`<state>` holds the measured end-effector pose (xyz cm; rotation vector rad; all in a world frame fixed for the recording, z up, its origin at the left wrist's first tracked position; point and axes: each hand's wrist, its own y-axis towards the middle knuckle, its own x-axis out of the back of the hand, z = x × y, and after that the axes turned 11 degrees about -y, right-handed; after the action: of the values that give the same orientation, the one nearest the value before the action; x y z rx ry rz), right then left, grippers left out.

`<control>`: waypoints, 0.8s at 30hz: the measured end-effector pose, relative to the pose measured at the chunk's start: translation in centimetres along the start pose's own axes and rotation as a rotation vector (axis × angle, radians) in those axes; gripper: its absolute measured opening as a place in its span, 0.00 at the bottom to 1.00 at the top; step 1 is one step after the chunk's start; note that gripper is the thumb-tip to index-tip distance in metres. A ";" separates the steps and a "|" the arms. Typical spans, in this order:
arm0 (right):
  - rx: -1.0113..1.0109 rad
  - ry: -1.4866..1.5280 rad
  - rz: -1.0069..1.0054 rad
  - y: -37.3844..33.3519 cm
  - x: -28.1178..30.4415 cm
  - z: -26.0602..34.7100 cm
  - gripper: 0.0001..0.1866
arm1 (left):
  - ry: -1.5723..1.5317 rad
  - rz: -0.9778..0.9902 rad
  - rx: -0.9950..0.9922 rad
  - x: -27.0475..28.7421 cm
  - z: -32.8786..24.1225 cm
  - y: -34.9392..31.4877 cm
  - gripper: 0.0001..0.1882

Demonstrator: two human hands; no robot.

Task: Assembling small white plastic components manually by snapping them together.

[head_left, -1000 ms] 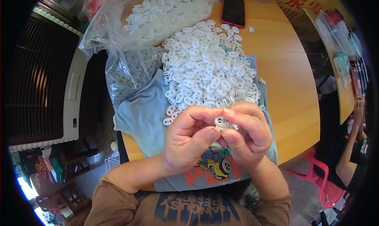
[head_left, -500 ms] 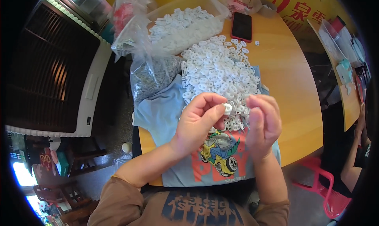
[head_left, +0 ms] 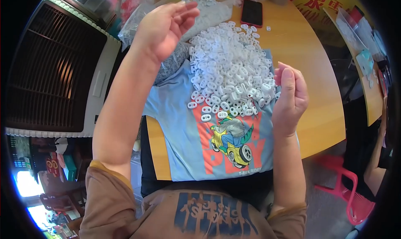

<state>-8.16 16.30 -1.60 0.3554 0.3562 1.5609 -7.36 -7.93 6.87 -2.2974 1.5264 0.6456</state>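
A large heap of small white oval plastic pieces with two holes (head_left: 234,67), resembling cord locks, lies on a light-blue printed T-shirt (head_left: 179,143). My left hand (head_left: 169,28) is stretched far forward, over the near side of a clear plastic bag (head_left: 221,17) holding more white pieces. Its fingers are loosely bent and apart, and I see no piece clearly between them. My right hand (head_left: 292,90) hovers at the heap's right edge, thumb and fingers closed together; what they hold, if anything, is too small to make out.
A bag of small grey bits (head_left: 173,61) sits left of the heap, partly behind my left forearm. A phone (head_left: 252,13) lies on the wooden table (head_left: 313,92) at the back. Right of the table are a pink chair (head_left: 351,189) and another person's arm (head_left: 376,151).
My left hand, which pinched a white piece in front of the heap, has swung forward and left to the bag. My right hand has moved slightly up and right, away from it.
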 end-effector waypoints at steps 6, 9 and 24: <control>-0.107 0.082 -0.077 0.4 0.4 -0.2 0.11 | 0.535 0.171 0.159 -0.8 5.3 -10.7 0.08; -0.112 0.058 -0.069 0.7 0.8 -0.1 0.15 | 1.008 0.500 -0.324 0.0 7.7 -12.0 0.09; -0.097 0.101 -0.003 0.9 1.1 -0.9 0.15 | 1.391 0.609 -0.436 -0.9 10.6 -11.3 0.13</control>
<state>-9.42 17.41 -2.04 0.2014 0.3574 1.5910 0.72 2.27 -1.63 -2.6691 2.9281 -0.8886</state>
